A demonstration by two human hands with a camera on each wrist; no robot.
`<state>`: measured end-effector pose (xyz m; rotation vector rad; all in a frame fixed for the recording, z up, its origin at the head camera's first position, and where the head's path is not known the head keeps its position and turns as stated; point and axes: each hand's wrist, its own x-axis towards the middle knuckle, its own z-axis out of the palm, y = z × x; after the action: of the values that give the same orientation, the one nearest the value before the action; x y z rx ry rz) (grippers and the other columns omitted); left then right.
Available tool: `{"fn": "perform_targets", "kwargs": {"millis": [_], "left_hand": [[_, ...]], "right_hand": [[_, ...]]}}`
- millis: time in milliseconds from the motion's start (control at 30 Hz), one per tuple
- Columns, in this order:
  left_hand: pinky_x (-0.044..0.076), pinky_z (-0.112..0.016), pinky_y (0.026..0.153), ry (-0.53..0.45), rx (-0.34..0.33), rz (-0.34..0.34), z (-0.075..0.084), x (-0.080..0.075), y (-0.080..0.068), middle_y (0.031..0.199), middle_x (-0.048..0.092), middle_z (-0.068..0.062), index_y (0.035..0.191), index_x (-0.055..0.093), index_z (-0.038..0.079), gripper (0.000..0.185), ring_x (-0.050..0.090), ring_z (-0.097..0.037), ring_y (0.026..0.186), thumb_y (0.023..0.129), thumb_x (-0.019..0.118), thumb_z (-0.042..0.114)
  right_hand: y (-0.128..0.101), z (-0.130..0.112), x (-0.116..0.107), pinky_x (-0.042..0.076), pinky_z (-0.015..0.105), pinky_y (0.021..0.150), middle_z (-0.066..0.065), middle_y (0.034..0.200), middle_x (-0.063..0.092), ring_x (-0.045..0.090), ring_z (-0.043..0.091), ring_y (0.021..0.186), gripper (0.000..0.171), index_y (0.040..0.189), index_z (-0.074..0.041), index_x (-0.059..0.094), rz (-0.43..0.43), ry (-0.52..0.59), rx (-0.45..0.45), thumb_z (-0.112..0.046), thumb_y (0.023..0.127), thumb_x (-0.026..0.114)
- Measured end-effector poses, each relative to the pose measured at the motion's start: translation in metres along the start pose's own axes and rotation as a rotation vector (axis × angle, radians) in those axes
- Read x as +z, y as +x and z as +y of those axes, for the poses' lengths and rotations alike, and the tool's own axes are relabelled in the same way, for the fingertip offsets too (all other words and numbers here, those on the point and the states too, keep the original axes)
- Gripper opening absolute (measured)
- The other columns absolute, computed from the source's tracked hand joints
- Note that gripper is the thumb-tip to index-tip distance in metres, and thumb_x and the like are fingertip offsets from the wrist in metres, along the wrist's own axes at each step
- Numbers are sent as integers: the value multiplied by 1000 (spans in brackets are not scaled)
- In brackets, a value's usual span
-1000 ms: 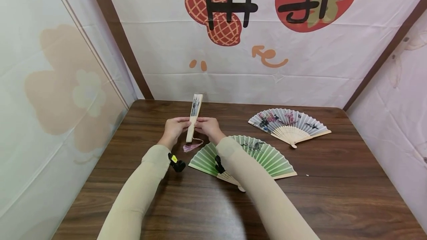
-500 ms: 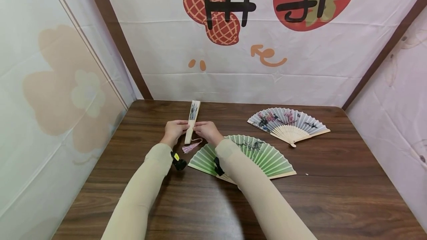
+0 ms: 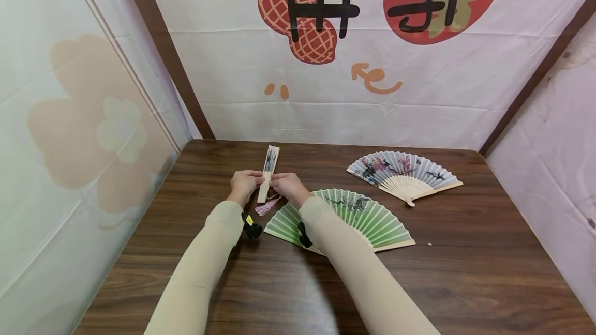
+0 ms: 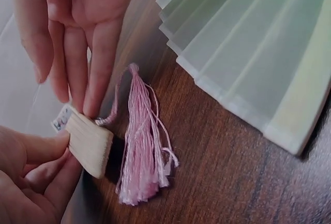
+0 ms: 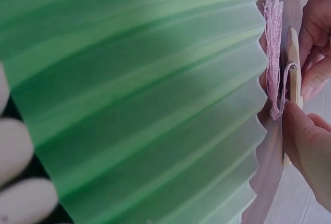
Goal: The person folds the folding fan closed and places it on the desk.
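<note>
A folded hand fan with pale wooden guards and a printed white leaf lies lengthwise toward the table's back left. My left hand pinches its left side between thumb and fingers. From the other side my right hand holds it with its fingertips. In the left wrist view, the left thumb lies on the fan's wooden end. A pink tassel hangs by a cord from that end and lies on the wood. Near my right forearm a green fan is spread open, partly covered by the sleeve.
A second spread fan, white with pink and dark flowers, lies at the back right. The dark wooden table meets a printed cloth wall behind. A tiny white scrap lies right of the green fan.
Both hands have lowered the folded fan and drawn it slightly toward me; its far end no longer rises against the back cloth. The two spread fans have stayed put.
</note>
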<state>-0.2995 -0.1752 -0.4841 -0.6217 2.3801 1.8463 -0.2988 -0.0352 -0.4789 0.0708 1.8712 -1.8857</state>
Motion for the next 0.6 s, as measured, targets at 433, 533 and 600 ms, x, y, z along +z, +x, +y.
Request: {"fn": "perform_targets", "kwargs": {"millis": [433,533,600], "left_hand": [[56,-26,84,168,15,68,5,2,0,124,67,-22,112,73,-4,24,61,-24,109,90,71,6],[56,-32,93,199,21,78,4,3,-1,125,67,-22,112,73,-3,24,60,-28,117,91,70,7],[55,-36,97,204,19,80,4,3,-1,125,67,-22,112,73,-3,24,60,-30,118,91,69,7]], "right_hand": [[-2,-1,2,43,37,117,17,149,50,46,26,140,44,139,6,53,-12,-16,6,-3,96,57],[-3,-1,3,43,37,117,17,149,49,46,25,139,45,140,6,52,-15,-18,9,-3,96,57],[-3,-1,2,42,37,117,17,150,49,46,25,139,45,140,6,51,-17,-23,9,-3,96,57]]}}
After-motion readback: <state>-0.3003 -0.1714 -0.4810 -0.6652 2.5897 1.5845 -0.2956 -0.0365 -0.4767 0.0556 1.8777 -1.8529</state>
